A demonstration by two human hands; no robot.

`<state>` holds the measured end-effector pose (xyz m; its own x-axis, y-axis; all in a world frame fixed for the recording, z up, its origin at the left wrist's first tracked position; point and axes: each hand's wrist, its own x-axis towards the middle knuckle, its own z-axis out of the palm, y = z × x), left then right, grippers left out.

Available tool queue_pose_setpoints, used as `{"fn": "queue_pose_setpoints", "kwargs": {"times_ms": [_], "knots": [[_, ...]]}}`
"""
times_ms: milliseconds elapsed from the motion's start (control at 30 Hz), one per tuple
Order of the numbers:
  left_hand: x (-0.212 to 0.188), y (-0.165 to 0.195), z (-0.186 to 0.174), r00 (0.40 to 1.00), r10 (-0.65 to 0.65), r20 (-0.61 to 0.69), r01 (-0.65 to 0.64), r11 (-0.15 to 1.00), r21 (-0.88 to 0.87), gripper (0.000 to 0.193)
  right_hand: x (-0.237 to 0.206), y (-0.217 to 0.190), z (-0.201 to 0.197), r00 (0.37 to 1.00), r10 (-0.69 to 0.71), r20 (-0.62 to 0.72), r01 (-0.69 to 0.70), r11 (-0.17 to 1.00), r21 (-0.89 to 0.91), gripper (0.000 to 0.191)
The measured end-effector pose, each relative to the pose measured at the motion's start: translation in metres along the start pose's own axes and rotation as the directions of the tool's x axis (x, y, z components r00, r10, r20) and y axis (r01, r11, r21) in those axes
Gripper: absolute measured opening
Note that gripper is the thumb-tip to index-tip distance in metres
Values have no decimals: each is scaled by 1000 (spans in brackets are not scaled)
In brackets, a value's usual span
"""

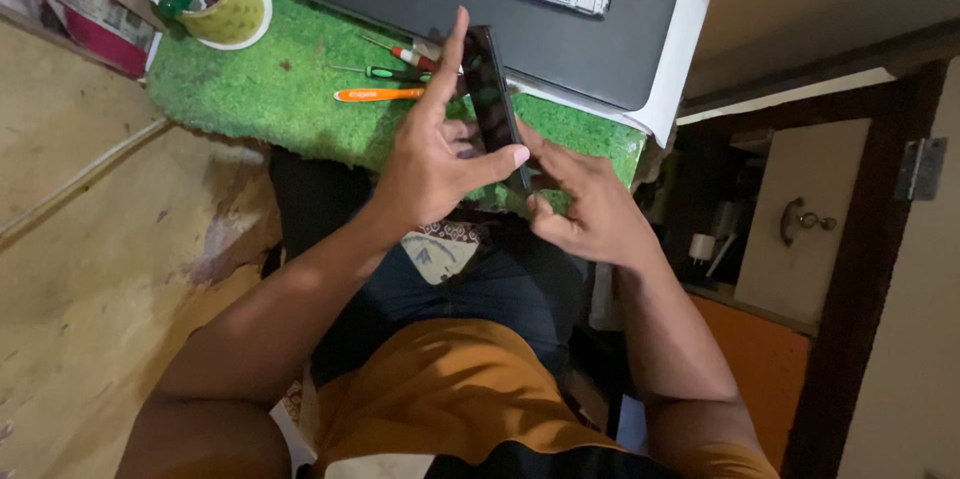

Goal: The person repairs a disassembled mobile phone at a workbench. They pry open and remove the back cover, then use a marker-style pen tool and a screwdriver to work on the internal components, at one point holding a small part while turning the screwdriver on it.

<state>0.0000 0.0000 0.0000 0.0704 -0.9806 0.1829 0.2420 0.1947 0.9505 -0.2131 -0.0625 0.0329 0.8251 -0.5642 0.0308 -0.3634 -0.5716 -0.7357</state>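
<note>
- My left hand (435, 154) and right hand (585, 204) both clamp the black phone (492, 99), frame centre.
- Phone stands on edge, long axis running up-frame, away from me.
- Left hand grips higher; right pinches the bottom end.
- Screwdrivers (385, 74) just left, on the green mat (270, 89).

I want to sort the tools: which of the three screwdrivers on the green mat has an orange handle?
The lowest screwdriver, nearest the left hand; the others have a green and a red handle.
</note>
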Motion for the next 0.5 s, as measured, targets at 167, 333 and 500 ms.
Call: {"fn": "queue_pose_setpoints", "kwargs": {"times_ms": [167, 333, 500], "knots": [[-1, -2, 0, 1000, -22, -8, 22, 1000, 11, 114, 0, -1, 1, 994, -104, -33, 103, 994, -43, 83], [1, -3, 0, 999, -31, -33, 32, 999, 25, 116, 3, -5, 4, 998, -56, -32, 55, 998, -43, 85], [3, -7, -1, 997, 56, -44, -56, 998, 11, 116, 2, -7, 20, 994, -11, -104, 1, 996, -90, 86]]}}
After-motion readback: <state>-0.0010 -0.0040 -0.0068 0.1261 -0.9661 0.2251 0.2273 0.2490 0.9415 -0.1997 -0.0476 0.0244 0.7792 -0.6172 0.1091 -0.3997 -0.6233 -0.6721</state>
